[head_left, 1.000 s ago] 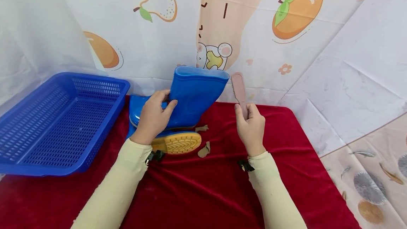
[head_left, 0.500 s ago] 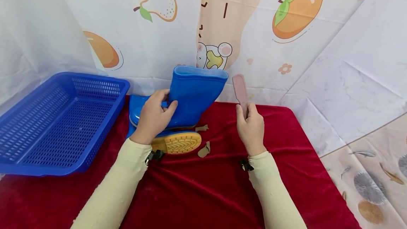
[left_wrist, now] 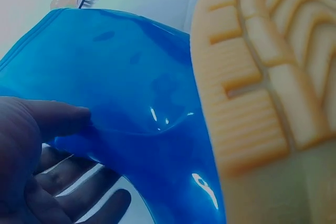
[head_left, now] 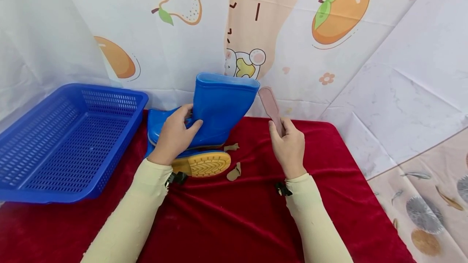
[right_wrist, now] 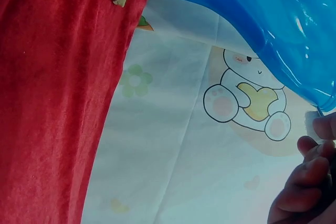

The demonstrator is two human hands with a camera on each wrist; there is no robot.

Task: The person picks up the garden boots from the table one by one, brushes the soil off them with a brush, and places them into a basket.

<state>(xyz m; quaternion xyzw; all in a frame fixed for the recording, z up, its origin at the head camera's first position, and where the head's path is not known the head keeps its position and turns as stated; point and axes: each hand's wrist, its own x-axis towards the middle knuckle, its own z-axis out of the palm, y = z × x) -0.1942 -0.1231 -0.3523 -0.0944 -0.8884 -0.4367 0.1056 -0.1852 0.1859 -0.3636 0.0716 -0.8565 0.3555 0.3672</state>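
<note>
Blue glossy rubber boot [head_left: 223,106] held mouth-up, a flat-backed pink bristle brush [head_left: 270,102] raised beside its rim: brushing seems barely begun, if at all.

The left hand [head_left: 174,135] pinches the boot's shaft with its thumb in front; the right hand [head_left: 289,145] grips the brush handle, and whether the bristles touch the boot cannot be told. Darker patches on the shaft may be marks or reflections, so how much is done stays uncertain. The second blue boot, yellow sole [head_left: 206,164] showing, lies on its side in front, unheld, probably left for later; tan crumpled scraps [head_left: 234,171] lie beside it on red velvet cloth [head_left: 234,214].
</note>
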